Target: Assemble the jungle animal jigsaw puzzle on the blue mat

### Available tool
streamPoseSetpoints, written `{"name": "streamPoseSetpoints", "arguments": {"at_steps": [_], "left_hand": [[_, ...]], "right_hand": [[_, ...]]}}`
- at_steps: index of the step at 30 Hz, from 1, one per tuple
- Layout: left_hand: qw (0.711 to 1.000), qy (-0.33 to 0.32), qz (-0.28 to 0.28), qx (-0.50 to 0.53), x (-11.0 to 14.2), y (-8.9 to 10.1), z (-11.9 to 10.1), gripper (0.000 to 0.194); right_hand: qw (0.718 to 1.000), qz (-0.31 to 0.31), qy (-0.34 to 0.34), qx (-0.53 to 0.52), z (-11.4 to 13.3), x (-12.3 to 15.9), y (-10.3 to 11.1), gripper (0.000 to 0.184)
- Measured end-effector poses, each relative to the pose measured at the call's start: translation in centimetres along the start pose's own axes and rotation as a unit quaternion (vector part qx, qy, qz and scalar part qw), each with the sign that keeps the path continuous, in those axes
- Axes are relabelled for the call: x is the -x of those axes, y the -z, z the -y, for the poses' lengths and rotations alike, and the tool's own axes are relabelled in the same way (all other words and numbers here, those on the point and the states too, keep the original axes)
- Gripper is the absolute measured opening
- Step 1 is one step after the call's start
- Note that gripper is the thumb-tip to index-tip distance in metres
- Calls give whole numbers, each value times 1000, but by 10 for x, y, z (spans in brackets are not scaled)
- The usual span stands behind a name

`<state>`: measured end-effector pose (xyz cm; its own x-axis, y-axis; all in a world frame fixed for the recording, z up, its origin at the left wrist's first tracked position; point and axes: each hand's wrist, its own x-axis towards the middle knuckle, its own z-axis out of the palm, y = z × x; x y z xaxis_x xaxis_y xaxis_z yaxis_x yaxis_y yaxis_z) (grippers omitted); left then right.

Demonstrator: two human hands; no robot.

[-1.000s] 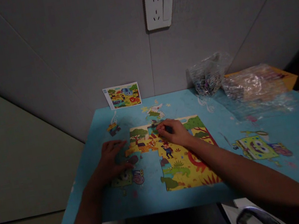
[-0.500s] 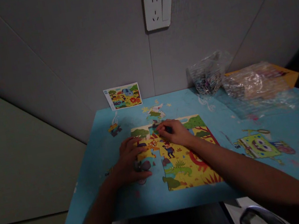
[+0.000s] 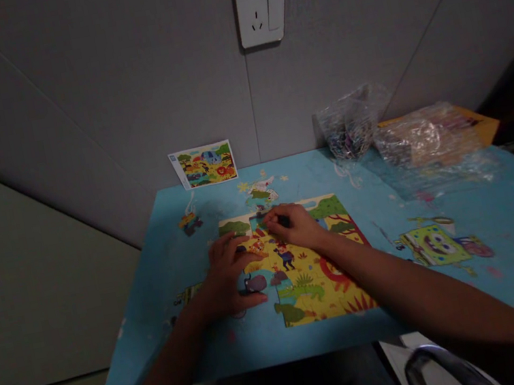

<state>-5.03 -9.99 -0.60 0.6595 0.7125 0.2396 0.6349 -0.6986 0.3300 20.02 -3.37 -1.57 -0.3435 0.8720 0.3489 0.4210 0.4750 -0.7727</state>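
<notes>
A partly joined jigsaw puzzle [image 3: 312,295] with a yellow animal scene lies flat on the table. My left hand [image 3: 225,278] arches over its left side, thumb and fingers spread around a puzzle piece with a grey hippo [image 3: 256,283]. That piece sits against the joined part, beside the printed rocks. My right hand [image 3: 295,225] rests on the puzzle's upper part, with thumb and forefinger pinched near a blue patch at the top edge. What the pinch holds is hidden. A loose puzzle piece [image 3: 189,223] lies to the upper left.
A picture card [image 3: 205,166] of the same scene leans on the wall. A clear bag [image 3: 349,126] of pieces stands at the back, beside crumpled plastic wrap [image 3: 433,148] over an orange packet [image 3: 481,125]. The blue table [image 3: 164,341] has cartoon prints; a wall socket [image 3: 261,4] is above.
My left hand has slid right with the hippo piece, closing the blue gap to the joined part. My right hand stays at nearly the same spot. The whole view has shifted slightly.
</notes>
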Motion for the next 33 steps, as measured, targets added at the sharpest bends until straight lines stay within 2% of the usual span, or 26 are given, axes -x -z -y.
{"name": "streamPoseSetpoints", "arguments": {"at_steps": [2,7,10,15,22,28,33], "left_hand": [[1000,-2,6,3,0,1,1,71],[999,6,-14,31,1,2,7,101],[999,13,-28,26,5,2,10,90],[1000,12,-11,12,8,1,10,72],[1000,11,3,-1,6,4,5,69],[1000,-17,10,-8,6,5,5,52],[1000,-5,20,-5,6,7,3,54]], "right_hand": [[1000,2,2,2,0,0,0,15],[1000,6,-4,2,-2,0,0,17],[1000,8,-6,1,-4,0,-1,18],[1000,10,-6,5,-5,0,-1,18],[1000,16,-15,1,-1,0,-1,15],[1000,17,-8,0,-1,0,-1,15],[1000,15,-2,-3,1,0,0,15]]}}
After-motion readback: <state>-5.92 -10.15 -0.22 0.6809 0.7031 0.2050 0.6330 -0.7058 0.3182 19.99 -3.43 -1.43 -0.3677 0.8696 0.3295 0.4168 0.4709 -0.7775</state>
